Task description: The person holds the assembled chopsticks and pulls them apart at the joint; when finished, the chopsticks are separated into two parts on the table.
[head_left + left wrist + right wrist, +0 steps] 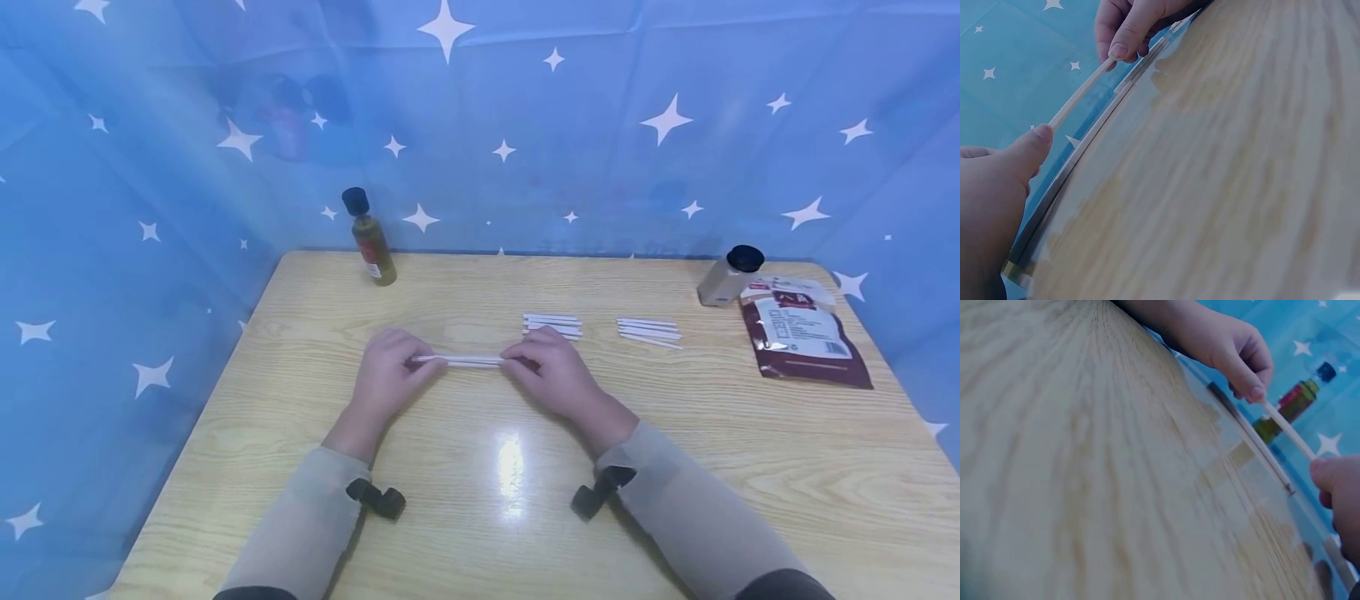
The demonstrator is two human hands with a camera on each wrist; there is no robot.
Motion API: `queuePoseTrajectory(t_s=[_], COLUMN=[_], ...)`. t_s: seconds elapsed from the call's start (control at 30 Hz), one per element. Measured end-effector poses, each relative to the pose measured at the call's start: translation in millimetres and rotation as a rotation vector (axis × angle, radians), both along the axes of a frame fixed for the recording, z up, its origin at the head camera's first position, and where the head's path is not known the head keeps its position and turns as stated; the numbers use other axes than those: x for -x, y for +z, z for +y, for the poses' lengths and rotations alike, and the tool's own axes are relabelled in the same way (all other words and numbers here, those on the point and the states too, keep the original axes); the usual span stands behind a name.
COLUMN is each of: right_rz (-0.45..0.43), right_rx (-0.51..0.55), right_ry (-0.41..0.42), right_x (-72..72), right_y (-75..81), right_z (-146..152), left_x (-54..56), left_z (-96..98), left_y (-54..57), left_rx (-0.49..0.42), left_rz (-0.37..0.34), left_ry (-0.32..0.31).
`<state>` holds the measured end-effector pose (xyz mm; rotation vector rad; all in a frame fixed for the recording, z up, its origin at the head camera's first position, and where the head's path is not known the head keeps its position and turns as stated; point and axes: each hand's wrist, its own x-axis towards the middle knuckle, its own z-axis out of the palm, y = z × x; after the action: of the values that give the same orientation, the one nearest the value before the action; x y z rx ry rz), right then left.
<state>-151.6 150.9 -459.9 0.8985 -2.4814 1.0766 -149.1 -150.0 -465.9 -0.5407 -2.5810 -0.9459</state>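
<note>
A thin white stick runs crosswise between the two hands, above the table. Its left end is pinched between thumb and fingers of my left hand. My right hand pinches the other end the same way. In the left wrist view the stick slants up from the left thumb to the right hand. The right wrist view shows the stick between both thumbs. Just beyond my right hand lies a row of white sticks, partly covered by its fingers. A second group of white sticks lies farther right.
A dark-capped bottle stands at the back left of the wooden table. At the back right are a black-lidded jar and a brown printed packet. A blue star-patterned curtain hangs behind the table.
</note>
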Motion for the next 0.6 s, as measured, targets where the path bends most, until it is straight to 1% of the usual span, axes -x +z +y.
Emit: queuePoseTrajectory(t_s=[0.1,0.23,0.37,0.53,0.6], right_rz=[0.001,0.005,-0.016,-0.06,-0.062], right_rx=[0.003,0.004,-0.006,-0.025,-0.03], right_ry=[0.005,0.006,-0.007,-0.041,-0.042], right_x=[-0.1,-0.1,-0.5,-0.8,-0.5], right_y=[0.6,1.0,2.0,2.7,3.0], right_z=[0.5,1.2,3.5,9.9,12.4], left_x=[-0.6,-0.4,-0.2,0.4,0.7], left_z=[0.5,1.0,3.8,9.7,11.4], left_y=[0.8,-0.3,-1.5,-2.0,-2.3], left_rx=[0.009,0.015,0.013,0.02,0.022], left_rz=[0.003,0.04,0.068,0.069,0.069], left_ry=[0.002,-0.003,-0.014,-0.029,-0.034])
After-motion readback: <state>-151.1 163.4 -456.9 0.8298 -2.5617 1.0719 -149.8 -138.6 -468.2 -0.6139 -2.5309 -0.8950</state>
